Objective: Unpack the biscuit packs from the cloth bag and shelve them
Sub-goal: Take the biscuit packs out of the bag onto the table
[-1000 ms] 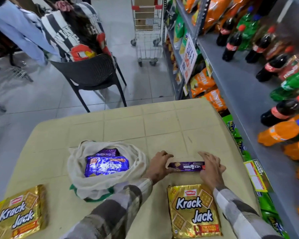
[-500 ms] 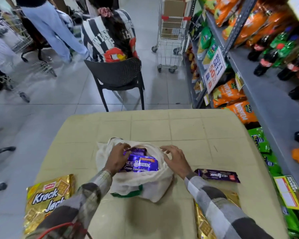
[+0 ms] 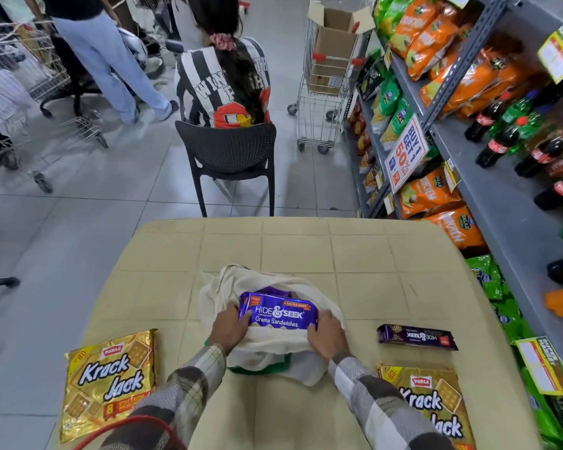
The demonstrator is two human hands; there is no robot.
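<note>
A cream cloth bag (image 3: pixel 267 344) lies open on the beige tiled table (image 3: pixel 306 248). My left hand (image 3: pixel 229 328) and my right hand (image 3: pixel 326 332) grip the two ends of a blue Hide & Seek Creme Sandwiches pack (image 3: pixel 278 311), tilted up at the bag's mouth. Another purple pack (image 3: pixel 273 290) shows behind it inside the bag. A slim dark purple Hide & Seek pack (image 3: pixel 416 337) lies on the table to the right. Gold Krack Jack packs lie at the near left (image 3: pixel 109 383) and near right (image 3: pixel 429 404).
A grey store shelf (image 3: pixel 488 177) with soda bottles and snack bags runs along the right. Beyond the table a person sits on a black chair (image 3: pixel 229 154). A trolley with a cardboard box (image 3: pixel 330 76) stands in the aisle. Another person and trolleys stand at the far left.
My hands left the slim purple pack on the table, moved to the bag and took hold of the blue pack, which now stands raised at the bag's mouth.
</note>
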